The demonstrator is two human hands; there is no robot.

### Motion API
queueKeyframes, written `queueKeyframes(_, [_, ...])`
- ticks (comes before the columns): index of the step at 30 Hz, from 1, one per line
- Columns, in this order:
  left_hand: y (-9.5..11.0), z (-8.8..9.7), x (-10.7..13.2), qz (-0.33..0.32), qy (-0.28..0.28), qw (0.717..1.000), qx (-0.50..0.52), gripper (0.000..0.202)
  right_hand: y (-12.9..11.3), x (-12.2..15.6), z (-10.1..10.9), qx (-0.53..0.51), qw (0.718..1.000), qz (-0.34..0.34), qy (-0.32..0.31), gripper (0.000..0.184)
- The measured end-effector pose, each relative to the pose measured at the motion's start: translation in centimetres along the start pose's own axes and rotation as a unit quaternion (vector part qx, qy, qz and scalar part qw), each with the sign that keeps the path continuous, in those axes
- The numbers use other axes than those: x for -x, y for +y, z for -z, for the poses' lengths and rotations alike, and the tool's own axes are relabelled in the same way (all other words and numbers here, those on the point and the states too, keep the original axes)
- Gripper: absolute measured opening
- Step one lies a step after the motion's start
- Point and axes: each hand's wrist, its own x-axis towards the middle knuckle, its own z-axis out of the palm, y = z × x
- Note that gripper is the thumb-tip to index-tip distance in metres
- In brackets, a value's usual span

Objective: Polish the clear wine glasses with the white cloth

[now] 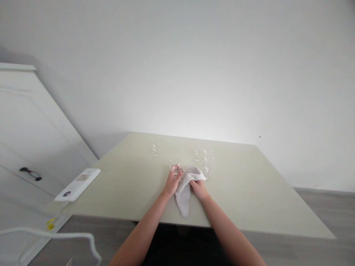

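Note:
My left hand (174,180) is closed around a clear drinking glass (176,169), held upright or nearly so above the table. A white cloth (184,199) hangs from my right hand (198,186), whose fingers are partly hidden beneath its folds. The cloth touches or overlaps the right side of my left hand, and its lower end droops toward the table's front edge. Just beyond the cloth, to the right, several clear glasses (205,157) stand close together. Another clear glass (155,147) stands farther back on the left.
The pale table (249,207) reaches back to a white wall (177,66). At its left edge lies a white power strip (79,184) with a cable. A white cabinet (33,133) with a dark handle stands to the left. A white cable (55,234) crosses the lower left.

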Motion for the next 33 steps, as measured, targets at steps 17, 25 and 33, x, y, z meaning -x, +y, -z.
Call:
queueKeyframes(17, [0.1,0.3,-0.7,0.082,-0.026,0.982,0.169,0.058,-0.6,0.5,-0.1,0.017,0.996,-0.025,-0.086,0.013])
queueKeyframes(25, [0.3,0.2,-0.4,0.117,-0.076,0.965,0.223,0.064,-0.7,0.7,-0.3,-0.027,0.995,-0.040,-0.093,0.024])
queueKeyframes(33, [0.8,0.3,-0.3,0.151,-0.098,0.945,0.272,0.066,-0.2,0.8,0.0,-0.042,0.992,-0.061,-0.102,0.030])
